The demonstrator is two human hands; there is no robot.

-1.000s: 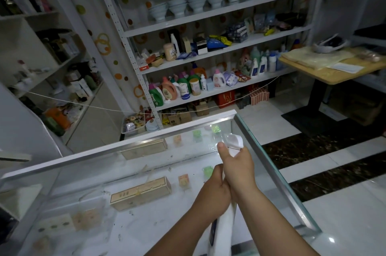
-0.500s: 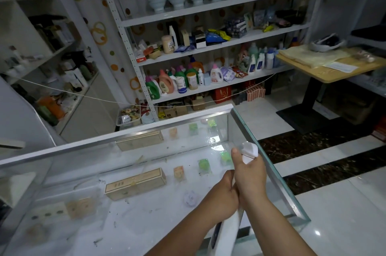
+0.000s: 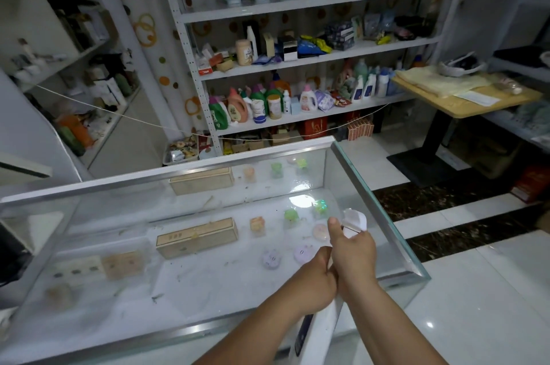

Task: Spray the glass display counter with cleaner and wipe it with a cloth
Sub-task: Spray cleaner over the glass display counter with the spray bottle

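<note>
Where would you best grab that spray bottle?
Take the bottle at the narrow neck under its white head, from the near side: the head points away over the counter and the long body slants back. The right hand grips there; the left hand holds just below.

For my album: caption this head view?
Left hand and right hand grip a white spray bottle above the glass display counter.

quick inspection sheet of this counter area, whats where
surface: glass display counter, glare patch near its right end
job's things: spray bottle over the counter's right end; cloth, nothing seen
clutter: long box and small round items inside the case, under the glass
grippers: left hand and right hand both grip the spray bottle
cables: thin string strung before the shelves
surroundings: shelves with bowls and bottles; wooden table at right
</note>
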